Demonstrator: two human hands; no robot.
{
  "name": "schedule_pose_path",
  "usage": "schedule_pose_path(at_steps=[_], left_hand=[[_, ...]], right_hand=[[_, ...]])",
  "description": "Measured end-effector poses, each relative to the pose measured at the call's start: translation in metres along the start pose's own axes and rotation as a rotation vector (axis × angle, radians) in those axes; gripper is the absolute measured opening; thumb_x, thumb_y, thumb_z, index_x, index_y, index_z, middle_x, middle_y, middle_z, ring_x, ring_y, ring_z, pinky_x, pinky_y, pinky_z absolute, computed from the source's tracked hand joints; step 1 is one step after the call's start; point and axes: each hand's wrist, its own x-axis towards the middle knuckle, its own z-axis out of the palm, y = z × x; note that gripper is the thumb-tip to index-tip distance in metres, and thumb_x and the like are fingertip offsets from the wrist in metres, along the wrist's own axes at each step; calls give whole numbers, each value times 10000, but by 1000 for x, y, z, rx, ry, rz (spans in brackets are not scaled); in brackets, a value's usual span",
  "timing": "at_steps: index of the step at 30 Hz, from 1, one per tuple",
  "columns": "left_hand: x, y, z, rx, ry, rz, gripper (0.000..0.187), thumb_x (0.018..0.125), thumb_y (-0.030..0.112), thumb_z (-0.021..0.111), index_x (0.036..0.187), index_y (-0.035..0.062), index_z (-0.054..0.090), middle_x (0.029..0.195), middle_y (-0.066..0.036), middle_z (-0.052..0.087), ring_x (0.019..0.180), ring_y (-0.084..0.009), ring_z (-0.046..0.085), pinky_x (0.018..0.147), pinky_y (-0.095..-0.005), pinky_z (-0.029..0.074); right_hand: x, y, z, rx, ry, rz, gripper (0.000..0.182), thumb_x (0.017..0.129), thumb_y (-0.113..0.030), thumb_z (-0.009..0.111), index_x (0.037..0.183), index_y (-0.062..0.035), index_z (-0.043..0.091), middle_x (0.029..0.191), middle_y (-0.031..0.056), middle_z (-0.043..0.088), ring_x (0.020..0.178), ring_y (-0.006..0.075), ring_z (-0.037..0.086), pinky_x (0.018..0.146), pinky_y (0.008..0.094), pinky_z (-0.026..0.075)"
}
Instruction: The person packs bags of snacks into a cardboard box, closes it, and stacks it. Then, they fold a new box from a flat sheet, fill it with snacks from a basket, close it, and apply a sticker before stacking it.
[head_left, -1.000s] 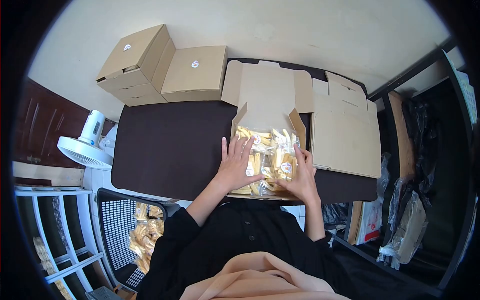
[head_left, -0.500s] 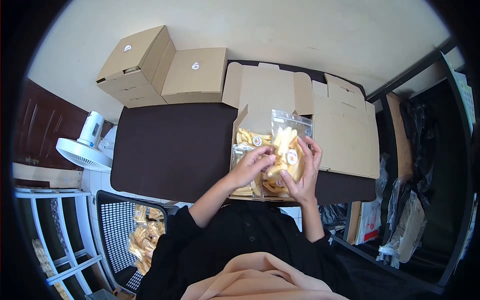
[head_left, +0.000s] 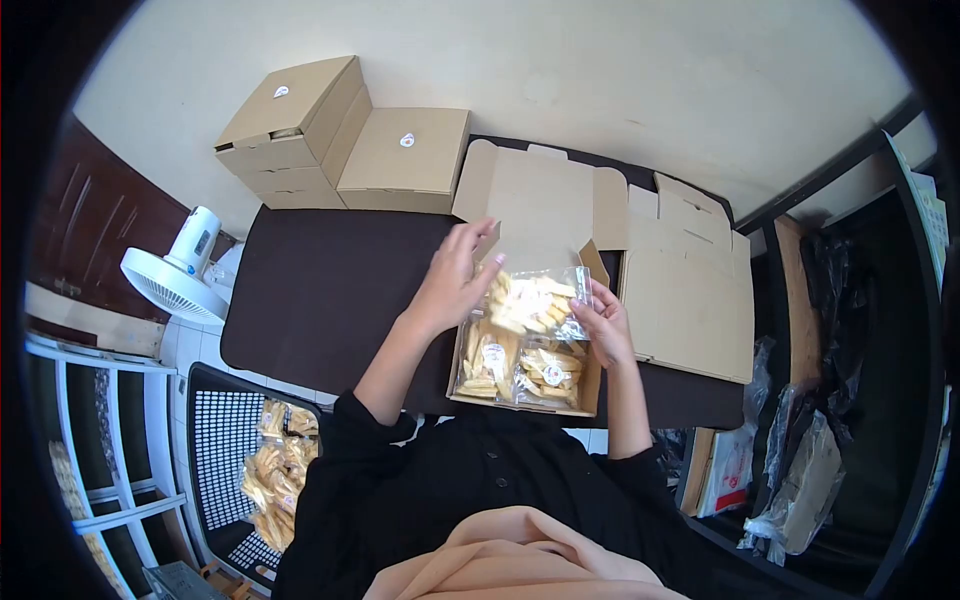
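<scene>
Here, both hands hold a clear snack bag (head_left: 533, 303) over the open cardboard box (head_left: 590, 372): the left hand (head_left: 452, 280) pinches its left edge, the right hand (head_left: 602, 322) its right. Below it, two more bags (head_left: 520, 365) seem to lie flat inside the box, on the dark table (head_left: 320, 290).

- The person wears a black top with long sleeves, pushed up so that both forearms are bare from about the elbow.
- A row of small dark buttons runs down the front of the top.
- A peach-coloured cloth lies in soft folds below the chest.
- The left hand (head_left: 452, 275) and the right hand (head_left: 603, 325) are bare; no ring or watch can be made out.
</scene>
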Motion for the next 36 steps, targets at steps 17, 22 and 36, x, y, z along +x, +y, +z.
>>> schedule_pose_path(at_steps=[17,22,36], left_hand=[[-79,8,60,584,-225,25,946,768,631,485,1398,8,154,1462,-210,76,1364,-338,32,1057,-553,-6],[-123,12,30,455,58,-205,942,757,626,504,1403,37,155,1463,-229,17,1353,-395,-12,1034,-568,-44],[-447,-113,-84,355,1048,-1145,798,820,427,578,1317,-75,208,1364,-289,181,1278,-418,180,1051,-469,165]], right_hand=[[-17,13,26,-1041,195,-393,545,633,-225,759,1095,-28,547,1014,164,450,985,314,487,840,375,420],[-34,8,32,-1084,141,-667,455,697,-150,703,1111,-41,546,1026,153,449,975,303,489,868,383,394],[-110,50,224,-992,-549,-784,366,690,-25,673,1045,-30,586,1036,140,467,921,268,521,793,350,436]])
